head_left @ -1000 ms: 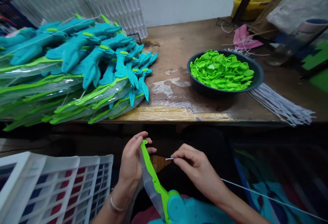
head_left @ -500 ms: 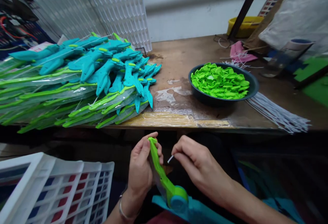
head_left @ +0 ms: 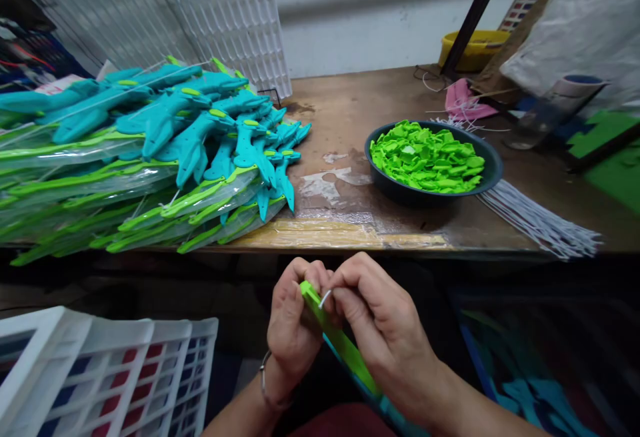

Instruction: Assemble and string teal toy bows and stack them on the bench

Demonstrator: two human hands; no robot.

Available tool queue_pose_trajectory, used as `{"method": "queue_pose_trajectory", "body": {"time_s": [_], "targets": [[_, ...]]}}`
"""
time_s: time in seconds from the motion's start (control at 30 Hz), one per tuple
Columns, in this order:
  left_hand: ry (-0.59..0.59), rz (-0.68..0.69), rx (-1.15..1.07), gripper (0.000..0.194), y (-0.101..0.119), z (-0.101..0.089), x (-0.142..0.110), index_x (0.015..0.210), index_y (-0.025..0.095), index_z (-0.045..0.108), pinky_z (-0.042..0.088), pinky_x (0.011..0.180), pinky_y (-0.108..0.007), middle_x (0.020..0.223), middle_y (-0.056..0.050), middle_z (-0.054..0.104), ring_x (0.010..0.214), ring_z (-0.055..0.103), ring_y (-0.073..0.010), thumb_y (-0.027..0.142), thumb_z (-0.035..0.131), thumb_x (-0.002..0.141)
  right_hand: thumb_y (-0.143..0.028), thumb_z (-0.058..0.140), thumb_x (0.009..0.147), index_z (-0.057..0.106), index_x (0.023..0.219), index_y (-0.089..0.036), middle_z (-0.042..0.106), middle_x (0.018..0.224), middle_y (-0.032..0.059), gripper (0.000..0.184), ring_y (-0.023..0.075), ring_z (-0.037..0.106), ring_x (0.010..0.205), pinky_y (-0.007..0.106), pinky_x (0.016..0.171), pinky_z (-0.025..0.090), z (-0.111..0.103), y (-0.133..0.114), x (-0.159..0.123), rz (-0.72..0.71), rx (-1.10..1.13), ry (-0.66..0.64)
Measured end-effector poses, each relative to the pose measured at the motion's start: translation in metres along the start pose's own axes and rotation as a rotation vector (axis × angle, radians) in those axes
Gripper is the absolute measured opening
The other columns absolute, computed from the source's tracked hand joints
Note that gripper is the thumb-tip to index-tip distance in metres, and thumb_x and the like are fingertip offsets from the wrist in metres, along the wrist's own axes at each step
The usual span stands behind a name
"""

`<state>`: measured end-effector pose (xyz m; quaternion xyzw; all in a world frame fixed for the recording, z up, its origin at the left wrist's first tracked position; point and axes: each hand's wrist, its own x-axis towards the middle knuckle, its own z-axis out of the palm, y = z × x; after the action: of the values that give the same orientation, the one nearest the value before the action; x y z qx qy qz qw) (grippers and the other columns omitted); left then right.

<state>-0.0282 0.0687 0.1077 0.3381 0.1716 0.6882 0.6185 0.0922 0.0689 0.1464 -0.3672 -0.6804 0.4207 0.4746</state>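
On my feed the white crate (head_left: 165, 373) sat between seven and eight o'clock, the heap of blue-and-green toys (head_left: 200, 133) at ten. Near six, my left hand (head_left: 295, 323) was clamped on the far end of a green strip (head_left: 350, 347), whose long axis ran from eleven to five. My right hand (head_left: 385, 330), beside it, had thumb and finger pinched on a white cord (head_left: 325, 299); its tip pointed to seven, over the strip's end, whether threaded I couldn't tell. The strip's end lay just leftward of those fingertips, nearer my left hand. The bowl (head_left: 493, 169) stood at two.
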Motion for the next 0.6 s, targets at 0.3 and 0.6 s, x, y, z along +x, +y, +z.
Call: {"method": "queue_pose_trajectory", "body": {"time_s": [0.3,0.6], "targets": [[-0.013,-0.018,0.020,0.033,-0.0067,-0.0029,0.0012,0.082,0.016,0.058,0.045,0.062,-0.021,0.067,-0.002,0.052,0.062,0.049,-0.0126,0.044,0.054,0.100,-0.013,0.048,0.103,0.058,0.083,-0.021,0.053,0.083,-0.0027,0.023,0.0080,0.055,0.072,0.021,0.065,0.045,-0.0048,0.0026,0.0021,0.096,0.041,0.001],[0.034,-0.039,0.036,0.033,-0.0065,-0.0031,-0.0007,0.081,0.017,0.058,0.044,0.060,-0.023,0.066,-0.002,0.052,0.061,0.048,-0.0141,0.045,0.058,0.098,-0.016,0.048,0.103,0.058,0.084,-0.021,0.054,0.083,-0.0016,0.022,0.0094,0.055,0.070,0.022,0.063,0.047,-0.0045,0.0042,0.0037,0.097,0.073,-0.002]]}}
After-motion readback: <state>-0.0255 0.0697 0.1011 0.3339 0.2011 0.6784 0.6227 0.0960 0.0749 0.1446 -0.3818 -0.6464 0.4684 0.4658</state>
